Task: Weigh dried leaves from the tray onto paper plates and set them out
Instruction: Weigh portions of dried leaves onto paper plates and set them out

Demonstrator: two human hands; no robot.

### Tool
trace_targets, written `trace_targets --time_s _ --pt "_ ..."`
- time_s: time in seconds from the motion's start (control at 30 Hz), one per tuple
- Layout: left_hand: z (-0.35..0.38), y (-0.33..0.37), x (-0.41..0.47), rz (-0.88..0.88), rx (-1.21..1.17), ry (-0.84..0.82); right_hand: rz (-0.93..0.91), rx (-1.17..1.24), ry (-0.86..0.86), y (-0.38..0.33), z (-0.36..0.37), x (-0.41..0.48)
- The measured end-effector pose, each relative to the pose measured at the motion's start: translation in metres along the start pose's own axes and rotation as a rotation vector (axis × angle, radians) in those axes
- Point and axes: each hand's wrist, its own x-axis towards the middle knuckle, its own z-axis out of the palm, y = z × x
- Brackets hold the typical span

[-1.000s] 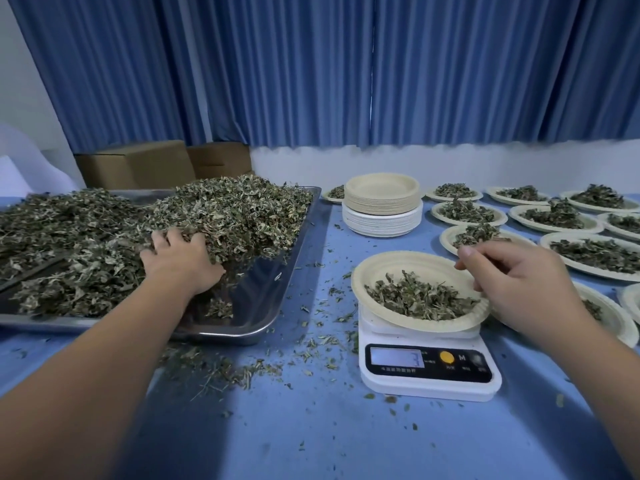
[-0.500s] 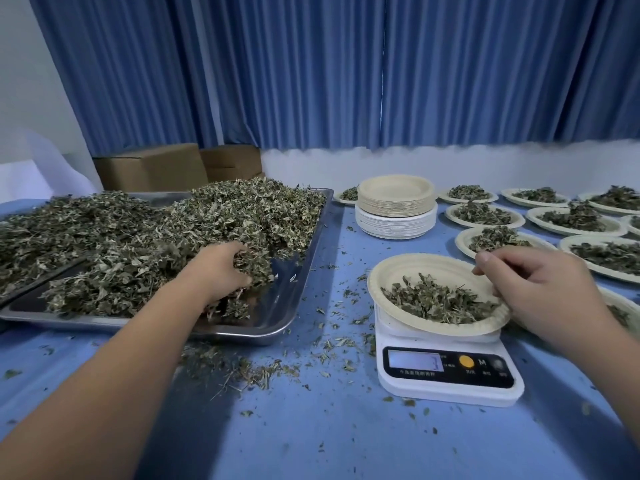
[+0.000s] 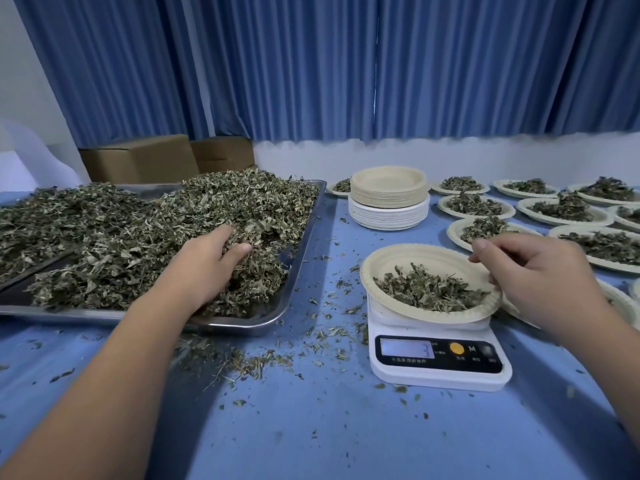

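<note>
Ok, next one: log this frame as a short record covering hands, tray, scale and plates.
left hand: dug into the dried leaves in the tray, fingers curled round a clump
right hand: at the right rim of the plate on the scale, fingers curled; grip unclear
plate: partly filled with leaves
scale display: lit, a 3 shows, rest unreadable
empty plates: one stack behind the scale
filled plates: several set out at right
table: blue, leaf bits scattered near the tray

Tray left of plate on scale
</note>
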Motion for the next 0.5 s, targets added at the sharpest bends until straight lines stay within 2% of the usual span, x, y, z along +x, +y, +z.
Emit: trace_targets --time_s 0.27,0.5 --pt "0.0004 0.0018 -0.002 0.143 -0.109 0.064 -0.004 0.002 -0.006 -0.0008 -0.0015 -0.0004" --pt "0.0005 -0.0002 0.0002 0.076 -0.036 0.215 -0.008 -0.017 0.006 -0.0009 -0.0014 -0.0002"
